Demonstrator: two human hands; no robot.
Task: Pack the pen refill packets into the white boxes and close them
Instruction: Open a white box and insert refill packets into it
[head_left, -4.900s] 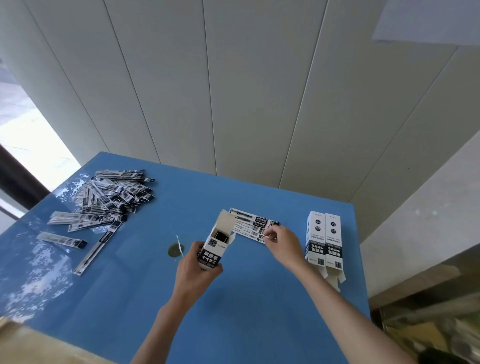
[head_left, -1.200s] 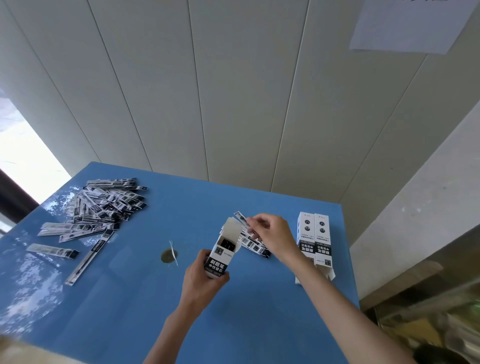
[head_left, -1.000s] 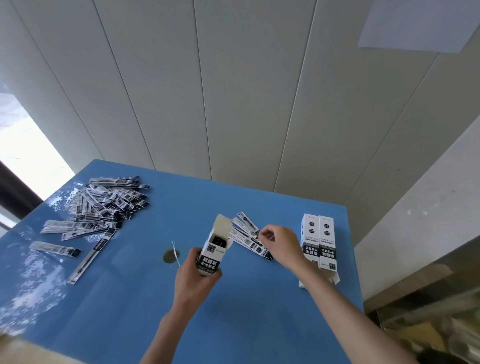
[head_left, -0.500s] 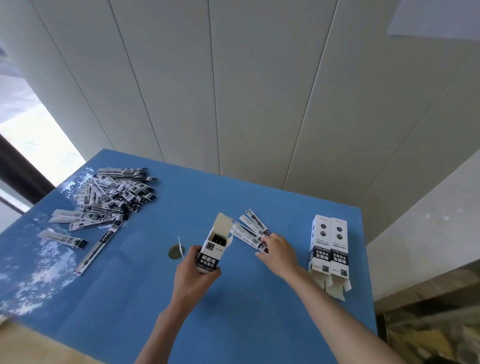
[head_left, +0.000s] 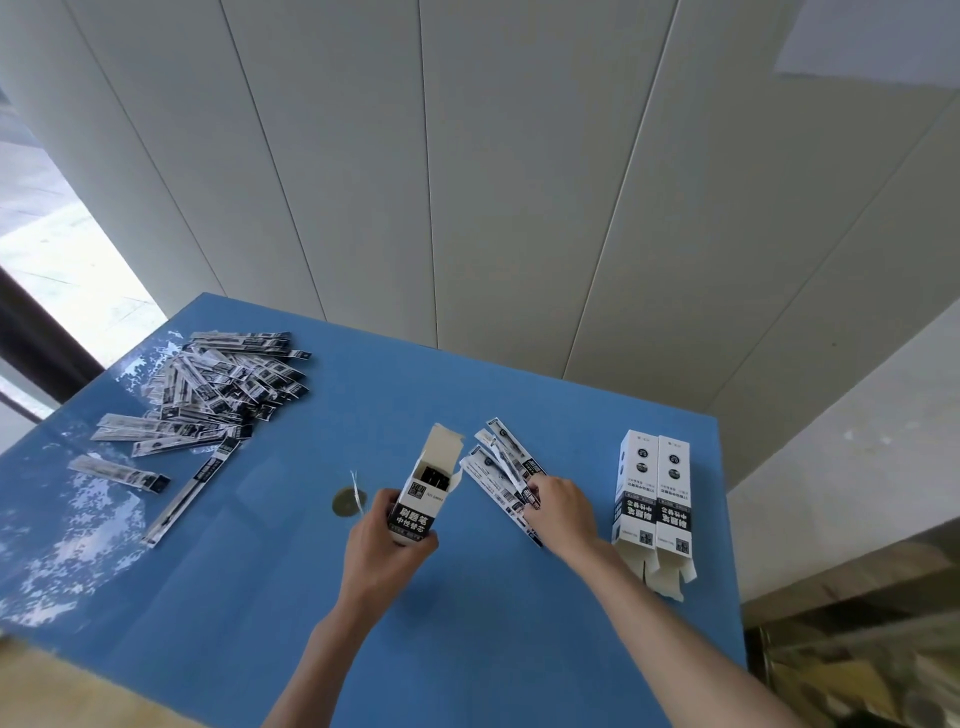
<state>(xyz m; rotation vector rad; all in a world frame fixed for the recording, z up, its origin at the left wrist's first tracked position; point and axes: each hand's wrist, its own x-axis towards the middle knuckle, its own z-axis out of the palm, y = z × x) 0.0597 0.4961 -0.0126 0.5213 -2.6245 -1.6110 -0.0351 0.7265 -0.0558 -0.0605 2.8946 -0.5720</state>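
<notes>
Left hand (head_left: 387, 540) grips an open white box (head_left: 422, 493) by its lower end, tilted, top flap up, and something dark shows inside the mouth, so this one looks part-filled. Right hand (head_left: 563, 514) is down on a small fan of refill packets (head_left: 501, 475) lying on the blue bench (head_left: 467, 649) just right of the box; the fingers curl onto their near ends, though whether they have truly pinched one I cannot tell. Far right, two more white boxes (head_left: 654, 493) lie side by side with their near-end flaps hanging open, contents unseen. Off to the left sits a big loose pile of packets (head_left: 218, 389). Early days, I'd say: nothing visibly closed, most packets unpacked.
</notes>
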